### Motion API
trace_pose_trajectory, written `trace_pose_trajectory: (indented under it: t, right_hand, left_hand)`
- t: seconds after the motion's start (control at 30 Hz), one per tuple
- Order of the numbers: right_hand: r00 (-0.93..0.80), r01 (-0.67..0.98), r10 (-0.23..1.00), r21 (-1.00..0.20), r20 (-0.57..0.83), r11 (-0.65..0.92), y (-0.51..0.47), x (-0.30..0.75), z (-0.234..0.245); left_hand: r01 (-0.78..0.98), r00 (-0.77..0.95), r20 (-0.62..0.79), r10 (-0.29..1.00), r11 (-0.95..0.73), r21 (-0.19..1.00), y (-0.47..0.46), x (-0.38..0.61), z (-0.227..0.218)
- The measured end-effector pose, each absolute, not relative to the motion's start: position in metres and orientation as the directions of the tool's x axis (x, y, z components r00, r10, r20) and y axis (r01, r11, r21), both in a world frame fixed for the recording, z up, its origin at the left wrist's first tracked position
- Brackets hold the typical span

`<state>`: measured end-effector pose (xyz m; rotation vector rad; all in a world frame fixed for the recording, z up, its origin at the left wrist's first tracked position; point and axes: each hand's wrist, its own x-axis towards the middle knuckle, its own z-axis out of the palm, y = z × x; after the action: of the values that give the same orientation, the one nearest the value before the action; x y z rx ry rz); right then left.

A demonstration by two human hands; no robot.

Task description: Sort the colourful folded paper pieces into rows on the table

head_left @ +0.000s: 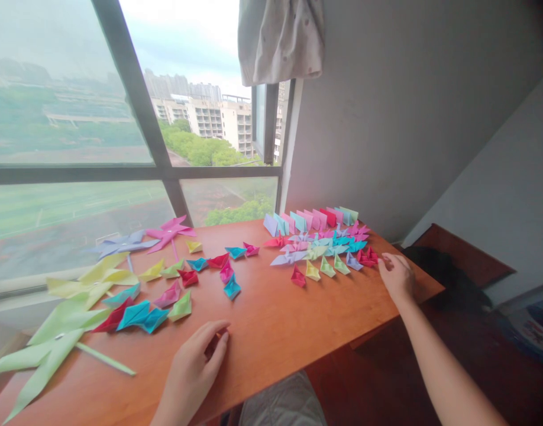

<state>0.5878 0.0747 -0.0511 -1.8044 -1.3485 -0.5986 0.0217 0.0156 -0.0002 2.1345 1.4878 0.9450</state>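
My left hand rests on the wooden table near its front edge, fingers curled loosely down, nothing visible in them. My right hand reaches to the table's right end, fingers bent and touching the wood beside a red folded paper piece. Several small folded paper shapes in pink, blue, green and red lie in rows just left of that hand. More folded pieces are scattered mid-table.
Large paper pinwheels, light green, yellow, lilac and pink, lie at the left. A window runs behind the table, a grey wall on the right. A dark wooden surface stands lower right.
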Motion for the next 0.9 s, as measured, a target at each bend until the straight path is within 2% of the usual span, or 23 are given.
trace_pose_trajectory:
  t: [0.1, 0.37, 0.67, 0.9]
  right_hand:
    - [0.262, 0.963, 0.591, -0.246, 0.763, -0.109, 0.0752, 0.5858, -0.0501]
    - [0.213, 0.975, 0.628, -0.200, 0.749, -0.092, 0.0741, 0.5831, -0.0484]
    - [0.413, 0.906, 0.571, -0.384, 0.709, -0.178, 0.0730, 0.5889, -0.0525]
    - [0.425, 0.900, 0.586, -0.391, 0.689, -0.193, 0.0719, 0.5852, -0.0505]
  left_hand:
    - [0.676, 0.218, 0.308, 0.926, -0.370, 0.637, 0.0152, 0.0210, -0.0010]
    - [0.668, 0.220, 0.313, 0.924, -0.376, 0.642, 0.0154, 0.0208, -0.0013]
    - [0.674, 0.220, 0.326, 0.919, -0.385, 0.631, 0.0161, 0.0219, -0.0011]
    - [0.676, 0.219, 0.320, 0.922, -0.380, 0.632, 0.0155, 0.0219, 0.0001]
